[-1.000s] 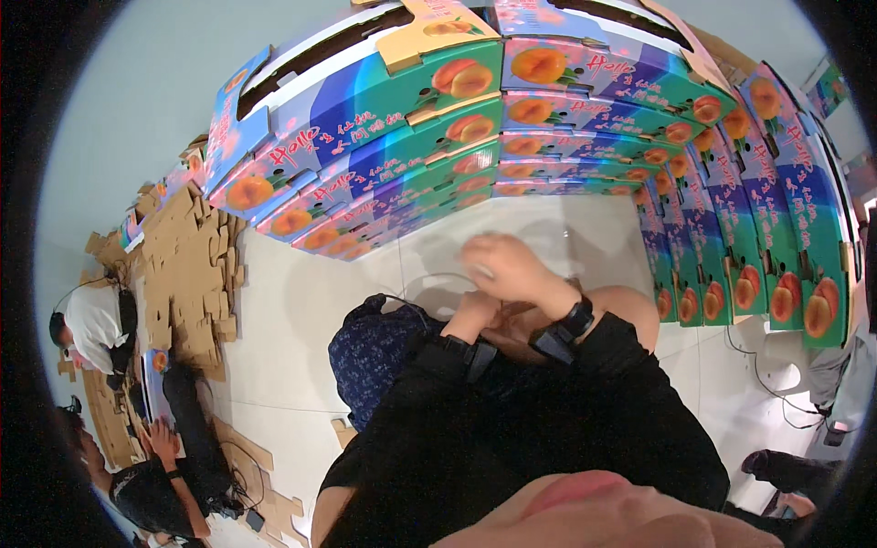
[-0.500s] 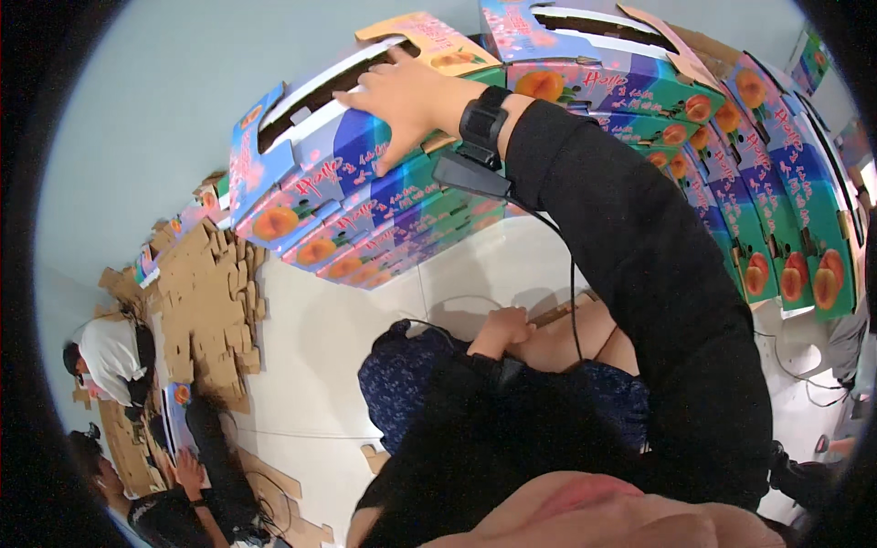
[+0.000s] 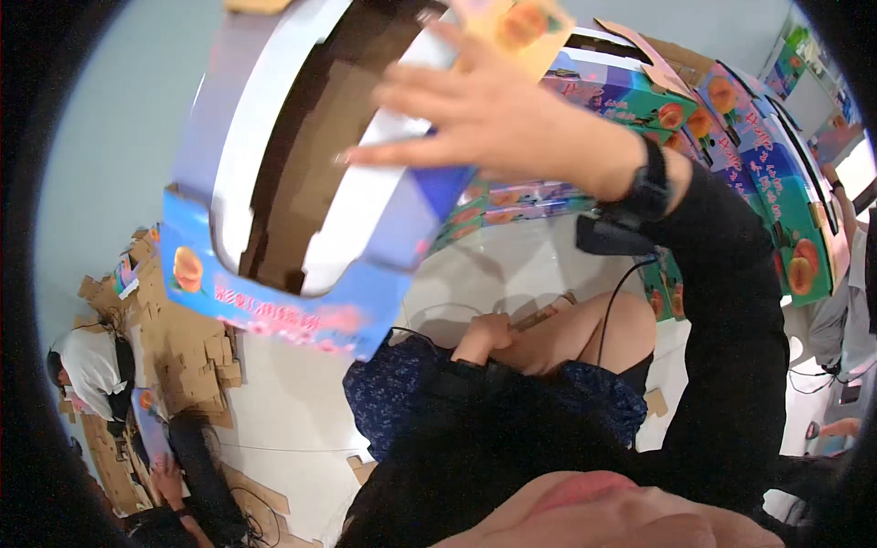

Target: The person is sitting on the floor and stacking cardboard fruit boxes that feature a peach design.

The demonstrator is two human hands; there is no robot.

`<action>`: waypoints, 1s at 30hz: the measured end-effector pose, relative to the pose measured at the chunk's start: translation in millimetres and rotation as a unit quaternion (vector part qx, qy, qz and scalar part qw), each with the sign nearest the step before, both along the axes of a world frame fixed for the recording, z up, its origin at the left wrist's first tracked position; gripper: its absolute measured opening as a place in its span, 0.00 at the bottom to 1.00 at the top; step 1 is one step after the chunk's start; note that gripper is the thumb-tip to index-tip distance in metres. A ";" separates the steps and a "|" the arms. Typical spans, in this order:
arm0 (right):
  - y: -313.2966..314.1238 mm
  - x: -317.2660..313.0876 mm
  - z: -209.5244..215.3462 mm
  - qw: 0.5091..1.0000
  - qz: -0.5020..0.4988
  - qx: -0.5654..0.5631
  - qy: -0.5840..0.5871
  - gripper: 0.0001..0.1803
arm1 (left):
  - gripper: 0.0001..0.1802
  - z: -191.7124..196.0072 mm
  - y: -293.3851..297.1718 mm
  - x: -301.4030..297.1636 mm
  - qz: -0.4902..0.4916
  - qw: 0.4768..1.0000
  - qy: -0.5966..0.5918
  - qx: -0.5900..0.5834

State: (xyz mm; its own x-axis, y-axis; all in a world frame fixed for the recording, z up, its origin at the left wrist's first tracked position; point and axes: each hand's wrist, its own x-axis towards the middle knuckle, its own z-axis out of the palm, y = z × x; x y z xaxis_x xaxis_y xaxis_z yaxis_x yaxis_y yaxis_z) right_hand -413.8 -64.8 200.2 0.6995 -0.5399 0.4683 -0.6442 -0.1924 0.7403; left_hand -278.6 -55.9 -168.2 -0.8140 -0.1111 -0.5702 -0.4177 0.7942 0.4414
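My right hand reaches across the top of a large cardboard box, its fingers spread over the white upper panel and blurred by motion. The box is tilted up close in front of me, blue, purple and orange with printed fruit. A long cut-out in its top shows a bare brown inside. The far end of the box leaves the picture. Low by my bare leg, my left hand is closed. A narrow brown strip shows beside it, and what the fingers hold is hidden.
Stacked fruit-print boxes stand at the far right, with more boxes beside them. Flattened brown cardboard lies on the left, where a person in white and a dark-clothed co-worker are. A black cable hangs from my right wrist.
The box has risen and tilted off its stack, closer to me, turning its top opening into view. My right hand has moved right with it. My left hand stays low.
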 end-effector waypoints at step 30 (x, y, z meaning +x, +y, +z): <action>116.2 -200.8 28.6 0.839 -0.306 0.148 -0.426 0.45 | 0.22 -0.2 4.3 9.0 0.005 0.998 0.040 -0.050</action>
